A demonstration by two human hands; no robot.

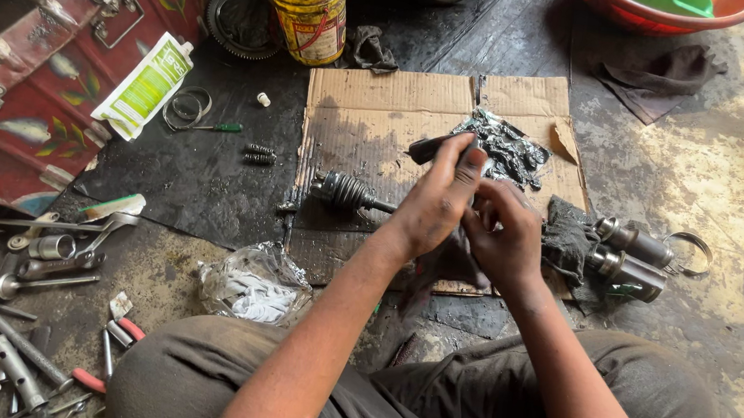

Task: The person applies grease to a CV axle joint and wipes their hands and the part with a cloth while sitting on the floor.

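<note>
I count one yellow bucket (305, 11) at the top of the frame, one red basin (662, 12) in the upper right, and one flattened cardboard sheet (370, 120) in the middle. At right lie two metal cylinders (629, 254). Upper left holds one white-and-green tube (145, 85) and one green-handled screwdriver (217, 127). I see two dark rags (657, 77) along the top.

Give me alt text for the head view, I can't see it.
Both greasy hands, left hand and right hand, meet over a sheet of cardboard, the left pinching a dark flat piece. A drive shaft with rubber boot lies beside them; metal joint housings lie right, tools left.
</note>
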